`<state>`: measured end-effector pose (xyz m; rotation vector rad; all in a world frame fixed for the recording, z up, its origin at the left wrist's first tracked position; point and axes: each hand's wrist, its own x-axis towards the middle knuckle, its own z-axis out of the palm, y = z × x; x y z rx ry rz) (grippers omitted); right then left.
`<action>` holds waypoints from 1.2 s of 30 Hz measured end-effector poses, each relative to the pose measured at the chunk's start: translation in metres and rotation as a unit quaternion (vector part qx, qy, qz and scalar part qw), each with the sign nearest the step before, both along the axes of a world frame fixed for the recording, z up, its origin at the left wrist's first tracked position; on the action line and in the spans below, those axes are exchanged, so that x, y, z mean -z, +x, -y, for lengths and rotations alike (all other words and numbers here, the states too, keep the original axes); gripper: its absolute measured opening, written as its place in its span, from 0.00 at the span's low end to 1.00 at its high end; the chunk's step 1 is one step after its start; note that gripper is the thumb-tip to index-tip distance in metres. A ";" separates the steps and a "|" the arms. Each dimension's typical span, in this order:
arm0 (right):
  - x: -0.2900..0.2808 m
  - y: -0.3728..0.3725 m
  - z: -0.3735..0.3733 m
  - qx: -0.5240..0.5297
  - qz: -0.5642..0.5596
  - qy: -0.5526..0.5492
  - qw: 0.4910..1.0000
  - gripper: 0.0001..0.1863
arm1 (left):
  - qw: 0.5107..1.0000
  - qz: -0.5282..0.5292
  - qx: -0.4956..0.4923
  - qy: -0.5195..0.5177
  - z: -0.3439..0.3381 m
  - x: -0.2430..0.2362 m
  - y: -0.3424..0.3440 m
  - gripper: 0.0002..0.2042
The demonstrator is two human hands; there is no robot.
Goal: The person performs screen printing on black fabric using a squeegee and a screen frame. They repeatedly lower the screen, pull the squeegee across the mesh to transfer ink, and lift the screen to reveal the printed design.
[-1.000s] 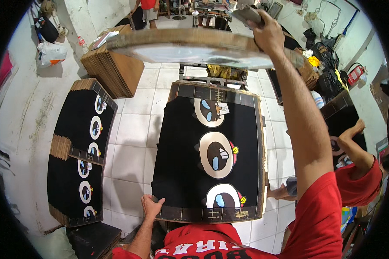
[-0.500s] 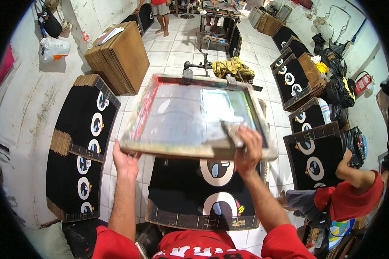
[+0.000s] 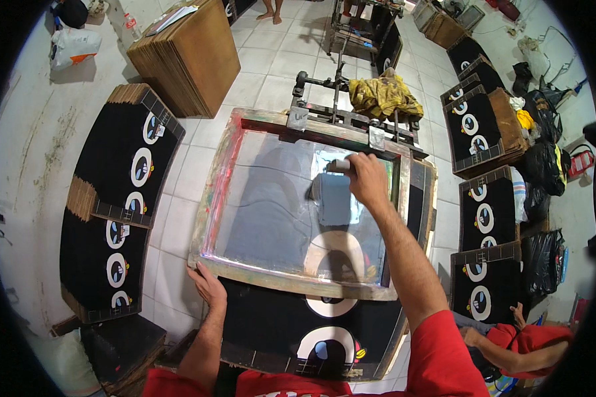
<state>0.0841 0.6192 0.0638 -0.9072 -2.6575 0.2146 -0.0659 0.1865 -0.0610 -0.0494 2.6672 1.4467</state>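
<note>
Gripping a narrow grey-brown squeegee in the closed right hand, just right of the picture's centre, over a wet-looking white patch on the translucent mesh of a rectangular, paint-stained wooden frame. Touching that frame's lower left corner with the left hand; cannot tell whether closed around the rail, with fingertips partly hidden. Lying centrally below, partly covered by the frame, black fabric with round cartoon prints; cannot tell whether in contact with the mesh. Held along the top rail by two grey metal clamps. Judging by looks, likely rigid and fairly heavy at the wood, but thin, taut and easily torn at the mesh. Best lifted by the lower corners, clear of the mesh. Best to hold the squeegee high, away from slippery white smears.
</note>
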 end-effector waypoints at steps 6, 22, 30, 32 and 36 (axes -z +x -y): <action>0.017 -0.047 -0.047 -0.008 0.040 0.025 0.999 0.17 | 0.998 -0.052 0.000 -0.042 -0.008 -0.002 0.003 0.32; 0.002 0.009 0.018 -0.059 0.086 -0.049 0.993 0.12 | 0.999 -0.035 0.006 -0.033 -0.009 -0.010 0.003 0.32; 0.017 -0.060 -0.049 -0.010 0.039 0.049 0.998 0.16 | 0.996 -0.067 0.013 -0.053 -0.010 -0.013 0.002 0.31; 0.016 -0.053 -0.042 -0.013 0.051 0.045 0.998 0.16 | 0.996 -0.071 0.018 -0.050 -0.010 -0.013 0.004 0.31; 0.013 -0.014 -0.003 -0.041 0.052 0.019 0.998 0.14 | 0.997 -0.067 0.023 -0.044 -0.008 -0.013 0.004 0.31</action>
